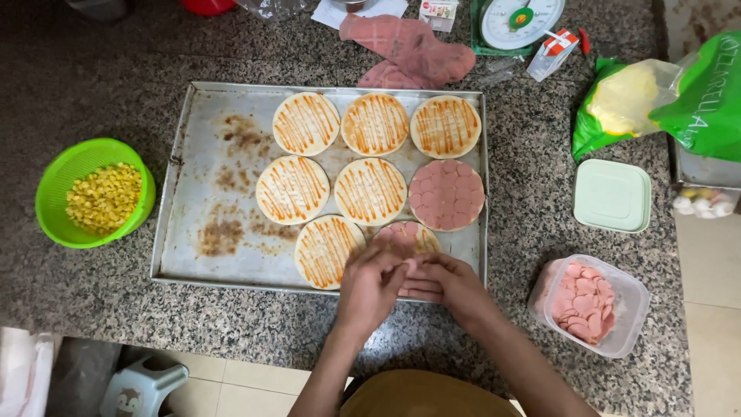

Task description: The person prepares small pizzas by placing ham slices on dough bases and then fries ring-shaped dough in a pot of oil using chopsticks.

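Note:
A worn metal baking tray (208,193) on a speckled stone counter holds several small round pizza bases striped with orange sauce (306,123). One base (447,194) is fully covered with pink sausage slices. Another base (405,234) at the tray's front edge is partly covered. My left hand (370,287) and my right hand (448,282) meet over that base, fingers together on pink sausage slices. A clear plastic box of sausage slices (590,305) stands to the right of my right hand.
A green colander of corn kernels (96,193) sits left of the tray. At the right are a pale green lid (612,195) and a green bag of grated cheese (656,96). Behind the tray lie a pink cloth (409,46) and a kitchen scale (519,22).

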